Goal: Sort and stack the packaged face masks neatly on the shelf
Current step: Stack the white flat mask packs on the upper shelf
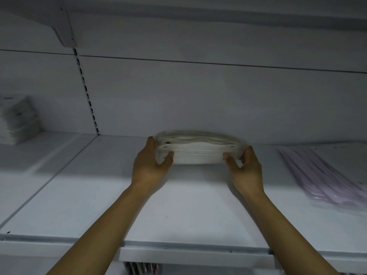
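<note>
Packs of white face masks (194, 153) are in one bundle far back on the shelf (178, 205), close to the back wall (198, 106). The left hand (153, 163) grips one end and the right hand (245, 165) grips the other, thumbs in front and fingers curled round the sides. The bundle looks light and soft, and its top bulges up. The wrappers are likely slippery, so single packs could slide out. Holding both ends with a gentle squeeze seems best.

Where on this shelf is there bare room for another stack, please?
Bare shelf lies between the left stack and the held stack, and in front of it. It is tighter between the right hand and the purple packs.
</note>
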The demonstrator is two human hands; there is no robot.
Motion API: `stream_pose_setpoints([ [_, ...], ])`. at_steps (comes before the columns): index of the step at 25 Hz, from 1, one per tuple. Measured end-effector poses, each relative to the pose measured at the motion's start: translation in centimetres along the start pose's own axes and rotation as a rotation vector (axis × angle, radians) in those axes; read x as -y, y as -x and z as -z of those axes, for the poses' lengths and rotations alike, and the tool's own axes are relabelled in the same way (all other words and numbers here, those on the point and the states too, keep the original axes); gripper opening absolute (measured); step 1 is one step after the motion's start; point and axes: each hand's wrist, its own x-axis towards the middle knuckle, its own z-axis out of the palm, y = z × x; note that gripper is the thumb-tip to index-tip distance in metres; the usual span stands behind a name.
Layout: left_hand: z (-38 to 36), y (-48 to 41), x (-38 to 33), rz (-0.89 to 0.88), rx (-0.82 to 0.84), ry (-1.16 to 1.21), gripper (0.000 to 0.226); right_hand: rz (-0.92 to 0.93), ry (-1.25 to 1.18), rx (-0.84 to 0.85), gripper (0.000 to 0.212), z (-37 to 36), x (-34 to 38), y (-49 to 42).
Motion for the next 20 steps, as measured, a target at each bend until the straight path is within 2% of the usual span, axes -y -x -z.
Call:
stream_pose_setpoints([
  [4, 0.2, -0.3, 0.1, 0.081, 0.120, 0.031, 0.041, -0.072, 0.009, 0.098, 0.032, -0.3, 0.0, -0.1],
  [8, 0.2, 0.0, -0.1, 0.050, 0.065, 0.114, 0.045, -0.020, -0.081, 0.051, 0.026, -0.1, 0.5, 0.5],
  [13, 0.0, -0.4, 1.0, 0.101, 0.181, -0.013, 0.039, -0.085, 0.053, 0.179, 0.027, -0.6, -0.2, 0.9],
  [16, 0.1, -0.5, 0.9, 0.137, 0.117, 0.126, 0.039, -0.053, -0.004, 0.140, 0.027, -0.6, 0.1, 1.2],
  [18, 0.3, -0.4, 0.6, 0.190, 0.010, 0.254, 0.047, -0.056, -0.059, 0.128, 0.035, -0.8, 0.6, 1.3],
  [20, 0.4, -0.4, 0.3, 0.234, -0.077, 0.278, 0.049, -0.071, -0.127, 0.129, 0.044, -1.0, 0.9, 1.6],
])
